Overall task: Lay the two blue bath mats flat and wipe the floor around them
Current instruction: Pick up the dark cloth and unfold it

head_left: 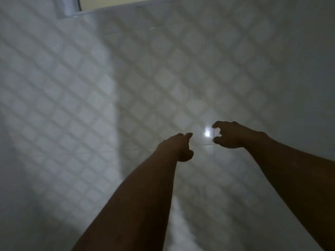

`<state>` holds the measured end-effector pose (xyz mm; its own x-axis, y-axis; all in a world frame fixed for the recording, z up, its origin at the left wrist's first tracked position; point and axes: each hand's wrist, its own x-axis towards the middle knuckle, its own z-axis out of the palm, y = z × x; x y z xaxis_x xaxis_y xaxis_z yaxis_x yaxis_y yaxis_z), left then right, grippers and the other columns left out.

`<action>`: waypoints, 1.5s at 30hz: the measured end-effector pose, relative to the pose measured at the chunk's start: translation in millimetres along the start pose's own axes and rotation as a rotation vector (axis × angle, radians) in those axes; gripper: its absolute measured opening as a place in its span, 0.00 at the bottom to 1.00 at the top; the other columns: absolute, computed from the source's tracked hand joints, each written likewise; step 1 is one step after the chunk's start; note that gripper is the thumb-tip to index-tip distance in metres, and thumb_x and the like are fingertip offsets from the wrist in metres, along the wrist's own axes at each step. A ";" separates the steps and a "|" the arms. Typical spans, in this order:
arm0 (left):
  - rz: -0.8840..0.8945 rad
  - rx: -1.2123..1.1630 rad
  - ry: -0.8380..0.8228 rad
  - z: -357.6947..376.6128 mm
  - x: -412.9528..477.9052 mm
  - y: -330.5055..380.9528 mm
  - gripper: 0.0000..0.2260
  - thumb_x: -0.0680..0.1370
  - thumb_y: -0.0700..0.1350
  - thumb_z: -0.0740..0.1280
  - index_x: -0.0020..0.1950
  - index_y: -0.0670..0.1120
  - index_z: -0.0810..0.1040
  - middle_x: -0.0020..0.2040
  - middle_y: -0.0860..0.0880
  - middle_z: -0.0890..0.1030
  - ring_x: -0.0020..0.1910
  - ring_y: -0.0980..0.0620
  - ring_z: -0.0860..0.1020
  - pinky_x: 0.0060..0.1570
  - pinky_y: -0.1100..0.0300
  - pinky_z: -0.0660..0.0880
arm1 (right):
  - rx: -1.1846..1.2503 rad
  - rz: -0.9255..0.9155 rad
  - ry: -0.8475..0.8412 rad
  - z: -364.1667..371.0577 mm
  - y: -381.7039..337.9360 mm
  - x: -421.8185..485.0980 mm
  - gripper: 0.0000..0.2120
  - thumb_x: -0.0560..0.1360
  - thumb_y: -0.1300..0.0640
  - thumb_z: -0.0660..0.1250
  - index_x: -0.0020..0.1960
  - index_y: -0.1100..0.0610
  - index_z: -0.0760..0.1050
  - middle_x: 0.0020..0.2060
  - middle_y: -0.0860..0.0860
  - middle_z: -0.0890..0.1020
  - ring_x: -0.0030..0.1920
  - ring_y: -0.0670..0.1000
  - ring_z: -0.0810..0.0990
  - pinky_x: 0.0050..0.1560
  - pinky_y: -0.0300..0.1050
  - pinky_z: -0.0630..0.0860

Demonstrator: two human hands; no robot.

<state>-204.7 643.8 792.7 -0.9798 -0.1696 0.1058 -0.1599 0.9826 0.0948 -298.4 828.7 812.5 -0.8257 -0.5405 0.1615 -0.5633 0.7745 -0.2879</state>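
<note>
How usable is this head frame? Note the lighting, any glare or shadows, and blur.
Head view: dim and soft overall, likely motion blur; a criss-cross lattice of shadow covers the tiled floor; one small bright glare spot sits between the left hand and right hand; both forearms are dark, nearly silhouettes; no blue mats or cloth visible.

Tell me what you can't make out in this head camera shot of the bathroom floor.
- The blue bath mats: none appear in the head view; they lie outside the frame, if present.
- Any wiping cloth: none shows; the left hand and right hand look empty, fingers curled.
- The floor: motion blur and dim light smear the tile pattern, so dirt or wetness cannot be judged.
- The white frame: cut off by the top edge; unidentifiable.
- The bright spot: glare; source unseen.
</note>
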 end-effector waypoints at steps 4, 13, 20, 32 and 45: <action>0.224 -0.032 -0.037 12.3 4.9 81.5 0.35 0.81 0.50 0.66 0.84 0.52 0.51 0.80 0.43 0.63 0.77 0.41 0.65 0.74 0.44 0.66 | -0.039 0.205 0.070 -34.4 56.4 -81.3 0.28 0.80 0.45 0.65 0.77 0.50 0.63 0.74 0.55 0.70 0.71 0.57 0.71 0.64 0.46 0.68; 0.602 -0.129 -0.017 -11.6 -33.7 276.1 0.26 0.81 0.53 0.64 0.79 0.53 0.65 0.77 0.47 0.69 0.76 0.43 0.67 0.74 0.43 0.67 | 0.091 0.668 0.215 -126.1 132.8 -273.6 0.10 0.79 0.56 0.65 0.56 0.61 0.78 0.43 0.59 0.84 0.35 0.54 0.88 0.33 0.49 0.84; 0.759 -0.223 -0.012 -21.9 -116.6 362.5 0.23 0.80 0.52 0.65 0.76 0.55 0.71 0.73 0.48 0.72 0.72 0.45 0.71 0.72 0.44 0.69 | 0.024 0.794 0.317 -160.0 135.4 -392.1 0.07 0.78 0.55 0.66 0.51 0.58 0.79 0.41 0.57 0.85 0.33 0.51 0.87 0.30 0.46 0.83; 1.227 -0.364 -0.063 -55.3 -246.0 470.0 0.20 0.78 0.50 0.65 0.70 0.51 0.78 0.66 0.46 0.79 0.63 0.44 0.78 0.65 0.46 0.76 | -0.191 1.093 0.645 -188.9 78.0 -565.7 0.07 0.78 0.55 0.65 0.49 0.56 0.81 0.36 0.53 0.85 0.31 0.49 0.86 0.33 0.48 0.85; 1.487 -0.847 -0.211 -35.1 -380.2 565.2 0.10 0.74 0.56 0.72 0.37 0.52 0.79 0.33 0.54 0.80 0.32 0.57 0.78 0.28 0.63 0.70 | -0.575 1.381 1.323 -189.1 55.8 -712.0 0.20 0.75 0.43 0.67 0.61 0.55 0.75 0.58 0.57 0.78 0.57 0.59 0.77 0.57 0.57 0.77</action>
<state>81.7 1261.1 840.8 -0.2263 0.8563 0.4642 0.8616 -0.0462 0.5054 252.3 1318.9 859.9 0.0153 0.7298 0.6835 0.6378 0.5193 -0.5688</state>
